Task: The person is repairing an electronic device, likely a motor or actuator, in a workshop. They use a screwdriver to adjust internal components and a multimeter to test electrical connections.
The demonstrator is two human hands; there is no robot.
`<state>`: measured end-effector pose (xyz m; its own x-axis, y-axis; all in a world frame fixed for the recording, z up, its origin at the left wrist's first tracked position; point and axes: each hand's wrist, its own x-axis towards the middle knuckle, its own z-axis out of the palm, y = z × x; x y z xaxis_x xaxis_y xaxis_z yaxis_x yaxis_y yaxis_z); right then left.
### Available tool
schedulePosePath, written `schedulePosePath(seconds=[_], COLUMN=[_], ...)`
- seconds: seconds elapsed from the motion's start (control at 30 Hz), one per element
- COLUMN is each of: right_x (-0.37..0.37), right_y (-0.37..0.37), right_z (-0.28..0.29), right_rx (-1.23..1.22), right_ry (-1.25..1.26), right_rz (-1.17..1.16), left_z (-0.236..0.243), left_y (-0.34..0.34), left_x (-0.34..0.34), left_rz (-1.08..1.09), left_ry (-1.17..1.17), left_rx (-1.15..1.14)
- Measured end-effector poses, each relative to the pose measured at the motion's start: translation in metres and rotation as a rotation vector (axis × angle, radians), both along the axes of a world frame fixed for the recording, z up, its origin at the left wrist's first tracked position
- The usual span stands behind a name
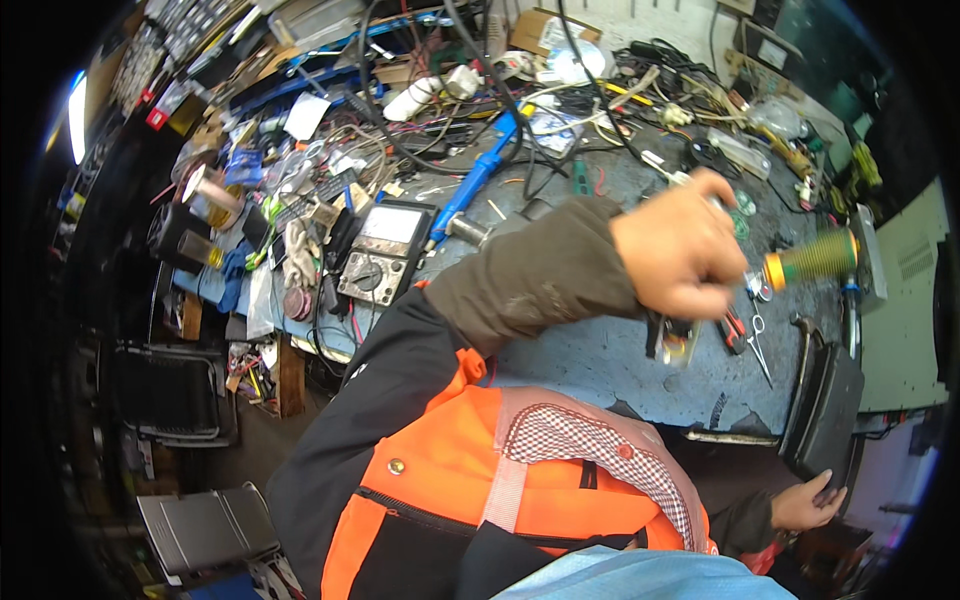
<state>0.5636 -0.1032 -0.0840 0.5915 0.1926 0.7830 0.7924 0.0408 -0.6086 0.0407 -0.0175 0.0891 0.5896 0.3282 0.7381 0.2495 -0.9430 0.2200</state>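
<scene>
Reaching across the workbench from the left, my left hand has its fingers curled, slightly blurred. What is in it, if anything, I cannot make out. Below its fingers lies a small dark part with coloured wires. A red and black hand tool and scissor-handled metal forceps are just right of it. Farther right is a ribbed green-and-yellow handle with an orange end. Low at the right, off the bench, my right hand has its fingers apart; a small dark patch shows beside them.
An analog multimeter and a blue soldering pump lie on the left half. Tangled cables and parts crowd the back. A dark case stands at the right edge; a folding chair is at lower left.
</scene>
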Motion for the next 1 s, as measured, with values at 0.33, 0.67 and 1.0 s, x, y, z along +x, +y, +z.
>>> schedulePosePath(seconds=[0.33, 0.67, 1.0], right_x=[-0.179, -0.163, -0.023], right_y=[-0.073, -0.087, 0.002], right_z=[-0.031, -0.119, -0.346], right_rx=[-0.464, -0.337, -0.847], right_ry=[-0.045, -0.403, -0.714], right_rz=[1.369, 1.315, 0.626], left_z=[-0.088, -0.127, -0.094], left_y=[-0.036, -0.018, -0.057], left_x=[0.017, 0.012, -0.077], left_rz=[0.012, 0.224, 0.689], left_ry=[0.480, 0.189, -0.335], left_rx=[-0.028, -0.258, -0.520])
